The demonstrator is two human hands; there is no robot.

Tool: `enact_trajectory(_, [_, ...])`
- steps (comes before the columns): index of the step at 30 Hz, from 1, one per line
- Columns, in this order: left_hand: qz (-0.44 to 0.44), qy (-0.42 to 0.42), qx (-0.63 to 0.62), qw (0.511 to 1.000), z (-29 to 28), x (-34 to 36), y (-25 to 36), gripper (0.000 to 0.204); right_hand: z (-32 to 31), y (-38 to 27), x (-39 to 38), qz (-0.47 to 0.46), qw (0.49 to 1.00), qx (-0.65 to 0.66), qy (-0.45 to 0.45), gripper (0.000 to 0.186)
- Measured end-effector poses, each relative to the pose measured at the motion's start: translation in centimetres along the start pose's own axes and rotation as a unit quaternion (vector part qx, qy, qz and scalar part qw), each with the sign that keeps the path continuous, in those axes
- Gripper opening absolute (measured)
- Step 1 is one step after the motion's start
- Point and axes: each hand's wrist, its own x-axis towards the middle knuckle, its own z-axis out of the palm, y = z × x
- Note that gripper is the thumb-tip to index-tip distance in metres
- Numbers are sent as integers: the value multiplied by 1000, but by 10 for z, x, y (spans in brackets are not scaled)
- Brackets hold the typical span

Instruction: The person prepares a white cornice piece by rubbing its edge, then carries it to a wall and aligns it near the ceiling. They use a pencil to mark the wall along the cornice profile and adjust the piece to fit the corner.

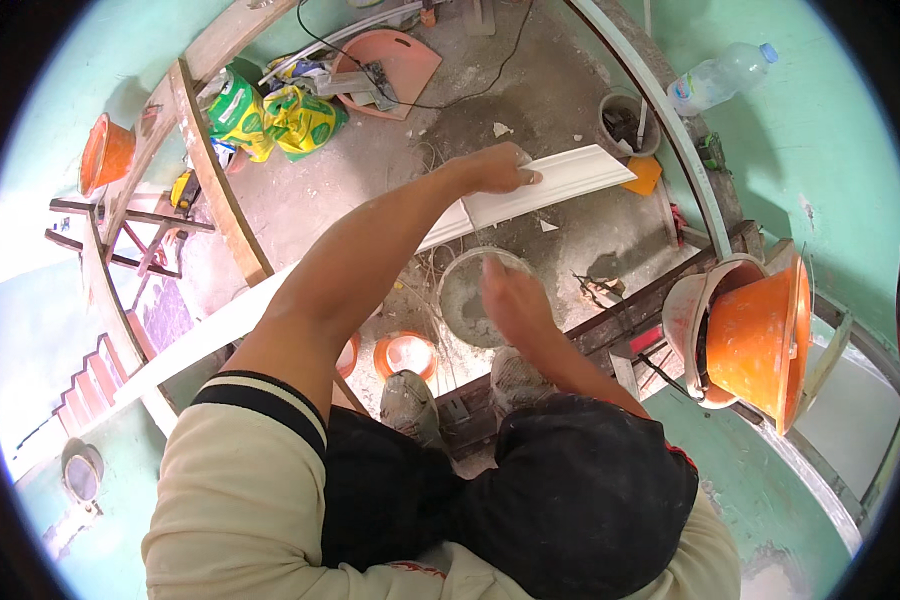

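A long white cornice moulding [580, 175] runs slantwise across the view, from the lower left to its angled end at the right. My left hand [500, 168] grips it near that end, with the fingers over its far edge. A thin dark line crosses the strip just left of this hand; whether it is a cut or a tool I cannot tell. Closer to me, my right hand [513, 298] is closed and partly smeared by motion, above a round grey bucket [460, 325]. What it holds is too thin or blurred to make out.
My shoes [410, 405] rest on a dark beam high above the floor. Orange buckets [755, 345] sit at the right, and another orange bucket [407, 355] stands below. Wooden beams [215, 175] frame the left. Farther off lie yellow-green bags [300, 122] and a bottle [720, 80].
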Motion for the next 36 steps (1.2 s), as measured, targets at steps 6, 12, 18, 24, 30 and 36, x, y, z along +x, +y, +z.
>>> enact_trajectory(6, [0, 13, -15, 1000, -4, -8, 1, 50, -8, -12, -51, 37, 999, -12, -15, 29])
enact_trajectory(12, [-8, 13, -21, 1000, 0, -1, -3, 49, -1, -3, 7, 3, 1000, -15, -4, 35])
enact_trajectory(18, [-20, 6, 22, 1000, 2, -7, 2, 56, -4, -6, -53, 37, 999, 5, -25, 30])
enact_trajectory(24, [-7, 46, 84, 995, 6, 2, -12, 64, 3, 4, 14, 43, 987, 141, -57, 26])
enact_trajectory(30, [-50, 20, 56, 997, 10, -7, -11, 63, -15, -19, -68, 71, 994, -9, -81, 15])
enact_trajectory(36, [-8, 67, 45, 997, 19, -2, -14, 58, 2, -9, 15, -6, 999, -35, 37, 17])
